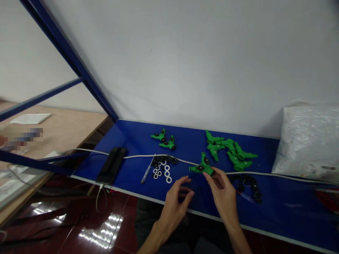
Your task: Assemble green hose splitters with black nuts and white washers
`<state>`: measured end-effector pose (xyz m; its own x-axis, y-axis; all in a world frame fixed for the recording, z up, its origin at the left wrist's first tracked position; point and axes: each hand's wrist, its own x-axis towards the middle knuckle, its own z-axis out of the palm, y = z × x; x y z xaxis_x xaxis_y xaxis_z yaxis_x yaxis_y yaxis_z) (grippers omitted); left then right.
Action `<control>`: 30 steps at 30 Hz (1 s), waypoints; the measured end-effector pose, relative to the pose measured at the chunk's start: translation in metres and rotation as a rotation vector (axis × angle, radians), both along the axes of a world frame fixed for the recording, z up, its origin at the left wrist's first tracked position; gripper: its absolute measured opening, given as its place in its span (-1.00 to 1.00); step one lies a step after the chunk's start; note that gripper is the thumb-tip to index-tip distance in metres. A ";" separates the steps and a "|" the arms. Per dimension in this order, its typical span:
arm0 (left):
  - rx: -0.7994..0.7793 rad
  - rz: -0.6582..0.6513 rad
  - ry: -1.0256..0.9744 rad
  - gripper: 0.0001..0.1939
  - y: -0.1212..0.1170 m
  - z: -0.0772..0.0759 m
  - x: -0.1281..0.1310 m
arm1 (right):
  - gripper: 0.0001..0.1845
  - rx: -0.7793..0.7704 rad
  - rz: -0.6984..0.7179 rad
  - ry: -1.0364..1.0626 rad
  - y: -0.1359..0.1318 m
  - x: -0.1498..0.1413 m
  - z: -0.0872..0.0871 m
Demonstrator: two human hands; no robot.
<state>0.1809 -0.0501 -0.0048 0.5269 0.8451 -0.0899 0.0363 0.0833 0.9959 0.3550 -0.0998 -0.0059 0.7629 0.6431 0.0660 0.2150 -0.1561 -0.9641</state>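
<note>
A green Y-shaped hose connector [203,165] with black valve knobs is gripped in my right hand [221,188] above the blue bench. My left hand [178,201] is just left of it, fingers curved and apart, with nothing between them. White washers [167,173] and black rings [160,159] lie beyond my left hand, beside a small screwdriver [147,173]. Two more connectors with black knobs [167,143] lie at the back. Several green connector bodies [235,151] are heaped at the back right. Small black parts [249,185] and a pen [246,197] lie right of my right hand.
A white cable [143,155] runs along the blue bench [132,135]. A black phone [111,165] with a charging lead lies at the left. A plastic-wrapped package [308,141] stands at the right. Blue metal framing [87,79] and a wooden table [69,123] are at the left.
</note>
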 end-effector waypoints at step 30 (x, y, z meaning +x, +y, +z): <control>0.280 -0.203 0.235 -0.73 0.006 0.002 -0.002 | -0.50 -0.234 -0.066 -0.542 0.037 0.076 0.006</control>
